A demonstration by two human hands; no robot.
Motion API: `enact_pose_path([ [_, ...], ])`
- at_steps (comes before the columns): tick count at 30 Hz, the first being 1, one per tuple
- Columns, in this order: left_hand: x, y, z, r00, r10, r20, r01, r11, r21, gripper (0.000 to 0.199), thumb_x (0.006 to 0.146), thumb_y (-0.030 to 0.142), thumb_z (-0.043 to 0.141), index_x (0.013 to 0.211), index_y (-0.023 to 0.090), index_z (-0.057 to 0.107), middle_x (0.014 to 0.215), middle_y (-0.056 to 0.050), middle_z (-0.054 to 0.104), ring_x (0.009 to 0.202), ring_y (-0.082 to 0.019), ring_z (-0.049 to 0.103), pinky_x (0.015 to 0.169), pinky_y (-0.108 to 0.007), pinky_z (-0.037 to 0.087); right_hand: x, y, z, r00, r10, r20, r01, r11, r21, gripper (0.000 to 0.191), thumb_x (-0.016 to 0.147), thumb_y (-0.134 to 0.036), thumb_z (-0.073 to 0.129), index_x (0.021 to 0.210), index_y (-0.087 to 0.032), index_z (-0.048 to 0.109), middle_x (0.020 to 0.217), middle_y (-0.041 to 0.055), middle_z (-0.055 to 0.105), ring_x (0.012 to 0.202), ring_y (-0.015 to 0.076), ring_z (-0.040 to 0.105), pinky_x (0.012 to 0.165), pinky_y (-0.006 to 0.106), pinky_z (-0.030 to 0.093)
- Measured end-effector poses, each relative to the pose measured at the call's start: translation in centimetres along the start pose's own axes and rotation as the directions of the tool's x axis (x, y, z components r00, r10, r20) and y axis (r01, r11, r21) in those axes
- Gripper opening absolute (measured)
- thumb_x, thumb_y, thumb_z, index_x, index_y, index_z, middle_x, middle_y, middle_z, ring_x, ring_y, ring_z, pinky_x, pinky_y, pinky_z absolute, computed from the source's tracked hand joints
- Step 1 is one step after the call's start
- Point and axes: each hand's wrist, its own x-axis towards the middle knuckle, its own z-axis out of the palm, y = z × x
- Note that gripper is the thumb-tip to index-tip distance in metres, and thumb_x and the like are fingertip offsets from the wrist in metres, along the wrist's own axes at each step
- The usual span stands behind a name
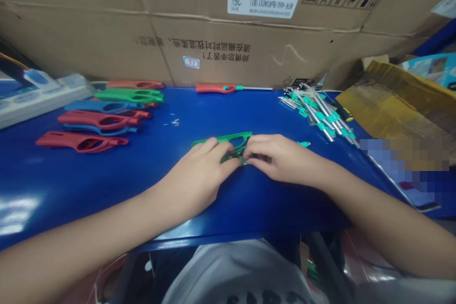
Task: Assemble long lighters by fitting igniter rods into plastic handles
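The left hand [208, 164] is curled mostly closed over the left part of a green casing [245, 136], fingers bent and thumb drawn in, with hold of it above the near middle of the blue table [249, 204]. The right hand [281, 154] comes in at the casing's right end, its thumb and fingertips drawn nearly together; I can't tell whether they pinch the casing or some small piece. Something thin and dark shows between the two sets of fingertips, too small and covered to make out. Much of the casing is hidden under the fingers; its open loop and upper edge show.

To the left, red, blue and green casings [96, 118] lie in an overlapping row running from near to far, so the lower ones are partly covered. Just right of them are small pale pins [174, 122], too fine to count. At the far side a red lighter [217, 89] with a metal tube lies in front of a large cardboard box [199, 23], cut off at the top. On the right, metal tubes with teal parts [320, 111] lie in a tangled heap, partly covering a yellow-and-black tool [347, 115]. A small teal piece [304, 144] shows just beyond the right hand, partly hidden by it. Blurred squares cover part of the right side.
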Motion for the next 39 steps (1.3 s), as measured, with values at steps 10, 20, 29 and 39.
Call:
enact_pose_path([
  [10,0.05,-0.12,0.08,1.0,0.004,0.013,-0.004,0.999,-0.031,0.05,0.091,0.001,0.046,0.135,0.022,0.061,0.127,-0.013,0.058,0.108,-0.029,0.052,0.092,-0.047,0.052,0.05,-0.1,0.09,1.0,0.029,-0.005,-0.029,1.0,-0.012,0.013,0.092,-0.01,0.059,0.094,-0.017,0.069,0.093,0.005,0.07,0.085,0.0173,0.063,0.076,0.028,0.045],
  [20,-0.01,-0.36,0.38,1.0,0.013,0.022,-0.012,0.998,-0.06,0.052,0.092,0.0,0.045,0.137,0.022,0.058,0.128,-0.012,0.058,0.109,-0.028,0.051,0.097,-0.047,0.05,-0.01,-0.26,-0.32,1.0,0.029,0.008,-0.029,0.999,-0.013,0.016,0.094,-0.01,0.057,0.096,-0.017,0.071,0.098,0.0067,0.072,0.091,0.0192,0.066,0.081,0.031,0.048],
  [29,0.07,-0.43,0.41,1.0,0.002,0.021,0.0,0.997,-0.081,0.046,0.094,0.003,0.046,0.133,0.022,0.061,0.126,-0.011,0.059,0.107,-0.027,0.052,0.097,-0.045,0.05,-0.16,-0.05,-0.47,1.0,0.001,0.007,-0.001,1.0,-0.016,0.018,0.096,-0.013,0.056,0.098,-0.016,0.074,0.099,0.0068,0.073,0.091,0.0197,0.067,0.081,0.032,0.049],
  [39,0.15,-0.43,0.27,0.999,-0.001,0.033,0.004,0.996,-0.084,0.044,0.095,0.003,0.045,0.131,0.021,0.062,0.125,-0.011,0.06,0.105,-0.027,0.052,0.095,-0.045,0.05,-0.12,-0.13,-0.7,1.0,0.003,0.007,-0.003,1.0,-0.002,0.015,0.095,-0.01,0.057,0.094,-0.016,0.071,0.094,0.0048,0.072,0.087,0.0173,0.065,0.078,0.029,0.047],
])
